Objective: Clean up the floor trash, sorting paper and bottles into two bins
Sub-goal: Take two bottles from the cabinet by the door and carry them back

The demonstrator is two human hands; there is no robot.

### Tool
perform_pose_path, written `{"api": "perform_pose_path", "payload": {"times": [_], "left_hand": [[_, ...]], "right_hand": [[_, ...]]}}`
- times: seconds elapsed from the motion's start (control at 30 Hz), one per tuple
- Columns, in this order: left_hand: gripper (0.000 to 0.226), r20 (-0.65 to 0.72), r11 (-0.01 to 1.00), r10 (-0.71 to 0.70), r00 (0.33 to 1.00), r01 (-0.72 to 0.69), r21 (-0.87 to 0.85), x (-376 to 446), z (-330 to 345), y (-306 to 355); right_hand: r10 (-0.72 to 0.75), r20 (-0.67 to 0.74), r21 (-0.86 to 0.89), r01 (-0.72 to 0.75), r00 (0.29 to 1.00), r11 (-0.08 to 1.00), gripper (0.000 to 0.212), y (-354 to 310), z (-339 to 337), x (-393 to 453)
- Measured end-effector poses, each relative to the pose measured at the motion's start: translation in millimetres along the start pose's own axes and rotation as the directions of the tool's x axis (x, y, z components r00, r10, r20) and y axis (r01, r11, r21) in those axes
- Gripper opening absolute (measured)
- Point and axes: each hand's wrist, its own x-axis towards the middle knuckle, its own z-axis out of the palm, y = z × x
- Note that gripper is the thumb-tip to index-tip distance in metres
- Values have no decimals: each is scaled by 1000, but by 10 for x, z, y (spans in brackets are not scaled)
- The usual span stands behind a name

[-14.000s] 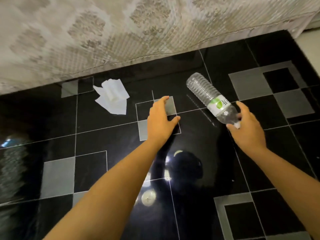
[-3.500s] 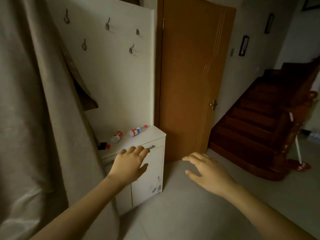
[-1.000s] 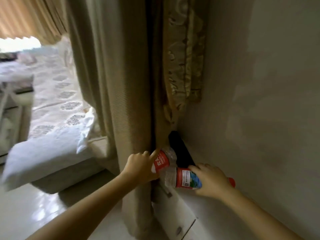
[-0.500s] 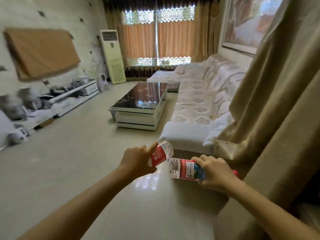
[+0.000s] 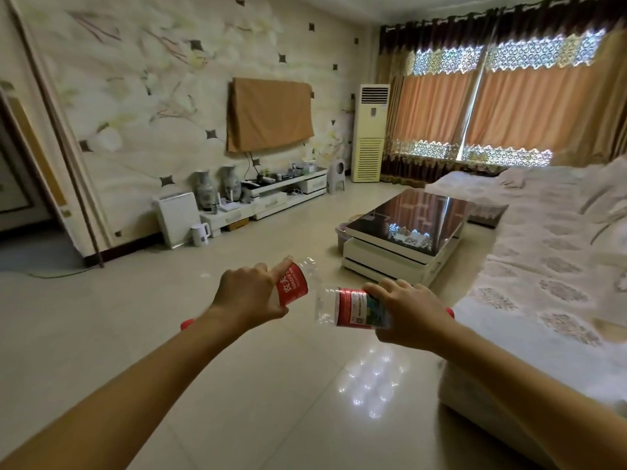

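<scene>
Each of my hands carries a clear plastic bottle with a red label and red cap. My left hand (image 5: 249,295) is closed round the left bottle (image 5: 295,281), whose base points up and right. My right hand (image 5: 407,312) grips the right bottle (image 5: 353,308), held sideways with its base toward the left one. The two bottles nearly touch in front of me, above the glossy beige floor (image 5: 237,385). No bin and no paper are in view.
A sofa with a lace cover (image 5: 549,266) runs along the right. A dark glass coffee table (image 5: 407,228) stands ahead. A low TV cabinet (image 5: 271,195), vases and a white kettle (image 5: 199,234) line the left wall. A standing air conditioner (image 5: 369,130) is by the curtains.
The view has swung left from the curtain and sofa to the open living room. Both hands keep their bottles, held in about the same pose.
</scene>
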Motion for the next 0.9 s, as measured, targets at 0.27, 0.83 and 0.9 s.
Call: {"api": "perform_pose_path", "payload": {"times": [0.27,0.83,0.9], "left_hand": [[95,41,994,-97,994,95,60,1374,476,-109],[90,122,978,-200,972,191,79,4109,1897,-1200],[89,142,978,-201,969,192,80,4502,2163,-1391]], "right_hand": [[-157,-29,-27,156,987,987,70,872,223,1507],[-211,-66,33,213,975,977,69,1878,1175,4757],[-180,-42,34,181,983,983,69,2019,1349,5159]]}}
